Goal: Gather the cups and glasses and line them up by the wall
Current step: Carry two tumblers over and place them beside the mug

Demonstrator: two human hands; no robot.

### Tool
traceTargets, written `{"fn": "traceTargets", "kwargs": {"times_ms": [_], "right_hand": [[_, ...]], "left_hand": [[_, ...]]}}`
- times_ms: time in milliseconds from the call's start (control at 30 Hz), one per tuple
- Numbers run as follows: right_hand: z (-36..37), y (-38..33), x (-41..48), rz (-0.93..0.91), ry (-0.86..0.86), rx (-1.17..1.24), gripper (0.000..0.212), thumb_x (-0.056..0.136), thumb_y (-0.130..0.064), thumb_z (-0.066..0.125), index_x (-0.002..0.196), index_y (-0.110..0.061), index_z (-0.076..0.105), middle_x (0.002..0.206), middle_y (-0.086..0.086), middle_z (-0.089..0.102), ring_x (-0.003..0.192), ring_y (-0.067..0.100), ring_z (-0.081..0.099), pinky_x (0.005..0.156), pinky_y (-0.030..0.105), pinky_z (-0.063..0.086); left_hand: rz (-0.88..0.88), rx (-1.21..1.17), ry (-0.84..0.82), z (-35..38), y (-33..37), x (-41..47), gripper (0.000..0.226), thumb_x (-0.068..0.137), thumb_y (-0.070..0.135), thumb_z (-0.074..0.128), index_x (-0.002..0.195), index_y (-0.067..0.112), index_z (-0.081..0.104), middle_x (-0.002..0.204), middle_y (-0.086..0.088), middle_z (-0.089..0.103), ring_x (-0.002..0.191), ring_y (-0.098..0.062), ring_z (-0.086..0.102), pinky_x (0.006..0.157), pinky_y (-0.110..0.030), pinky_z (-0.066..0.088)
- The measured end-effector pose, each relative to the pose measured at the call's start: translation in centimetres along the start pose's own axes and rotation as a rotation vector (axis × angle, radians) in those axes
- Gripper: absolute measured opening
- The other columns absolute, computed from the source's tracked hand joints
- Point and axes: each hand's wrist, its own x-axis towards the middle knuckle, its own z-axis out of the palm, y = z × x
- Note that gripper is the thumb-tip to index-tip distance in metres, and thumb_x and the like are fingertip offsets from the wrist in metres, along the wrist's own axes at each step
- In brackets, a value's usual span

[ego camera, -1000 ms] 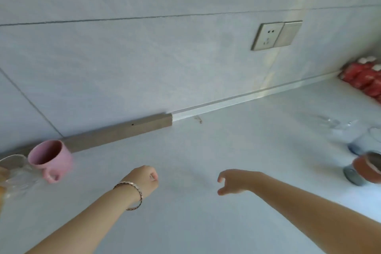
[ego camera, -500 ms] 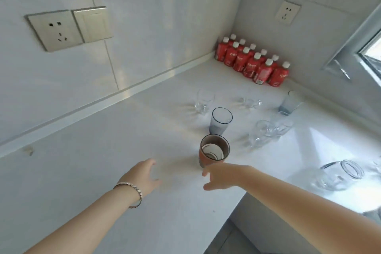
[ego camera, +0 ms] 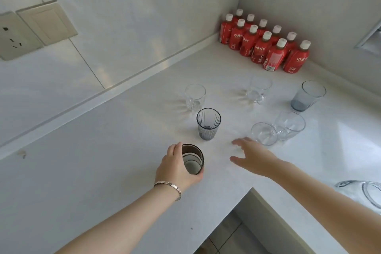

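My left hand [ego camera: 175, 169] wraps around a brown cup [ego camera: 193, 160] with a white inside, standing on the white counter [ego camera: 103, 171]. My right hand [ego camera: 253, 155] hovers open with fingers spread, just short of a clear glass [ego camera: 263, 134]. A grey ribbed glass [ego camera: 208, 123] stands between and behind the two hands. Farther back stand a clear mug [ego camera: 194, 97], another clear mug [ego camera: 258, 90], a clear tumbler [ego camera: 288, 126] and a grey tumbler [ego camera: 308, 96].
Several red bottles [ego camera: 266, 45] fill the corner by the walls. A clear glass jar [ego camera: 365, 192] lies at the right edge. The counter's inner cut-out edge [ego camera: 251, 188] drops to the floor below my right arm. A socket and switch [ego camera: 35, 27] sit on the left wall.
My view swung right from the pink cup to the corner. My left hand closed around the brown cup. My right hand left that cup and moved right toward the clear glass.
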Motion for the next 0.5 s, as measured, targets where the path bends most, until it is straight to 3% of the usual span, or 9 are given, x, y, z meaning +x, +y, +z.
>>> {"fn": "traceTargets", "kwargs": {"times_ms": [133,233,300,400,500], "right_hand": [[-1.5,-3.3,3.9,-0.103,0.231,0.069,0.085,0.08,-0.041,0.068,0.146,-0.013,0.023,0.149,0.005,0.027,0.135,0.025,0.034,0.107,0.035,0.034],[-1.4,-5.3,7.3,-0.087,0.198,0.076,0.102,0.073,-0.042,0.075,0.148,-0.014,0.011,0.151,0.005,0.022,0.137,0.028,0.029,0.106,0.04,0.035],[-0.7,-6.0,9.0,-0.053,0.15,0.037,0.099,0.073,-0.038,0.075,0.148,-0.016,0.013,0.148,0.007,0.026,0.132,0.032,0.035,0.101,0.041,0.04],[0.3,-6.7,9.7,-0.034,0.209,0.047,0.084,0.073,-0.026,0.072,0.143,-0.016,0.028,0.14,0.01,0.037,0.12,0.034,0.046,0.092,0.038,0.045],[1.3,-8.7,8.8,-0.113,0.192,0.001,0.083,0.071,-0.028,0.074,0.142,-0.021,0.032,0.138,0.006,0.041,0.118,0.032,0.049,0.091,0.036,0.045]], "left_hand": [[-0.057,-0.054,0.08,-3.0,-1.9,-1.6,0.095,0.062,0.054,0.073,0.139,0.02,0.03,0.143,0.009,0.036,0.126,-0.012,0.048,0.098,-0.029,0.046],[-0.106,-0.071,0.135,-5.4,-4.2,-2.9,0.098,0.061,0.046,0.079,0.141,0.019,0.029,0.145,0.009,0.034,0.129,-0.011,0.045,0.098,-0.027,0.043],[-0.16,-0.085,0.171,-6.8,-6.1,-3.8,0.1,0.059,0.041,0.082,0.141,0.019,0.03,0.145,0.008,0.035,0.129,-0.011,0.044,0.098,-0.025,0.041],[-0.253,-0.096,0.225,-8.6,-9.1,-5.4,0.101,0.055,0.037,0.084,0.14,0.02,0.032,0.145,0.008,0.036,0.128,-0.013,0.045,0.098,-0.028,0.042],[-0.344,-0.115,0.274,-10.0,-12.5,-7.3,0.101,0.054,0.034,0.086,0.139,0.019,0.033,0.145,0.005,0.037,0.13,-0.014,0.044,0.099,-0.03,0.041]]}}
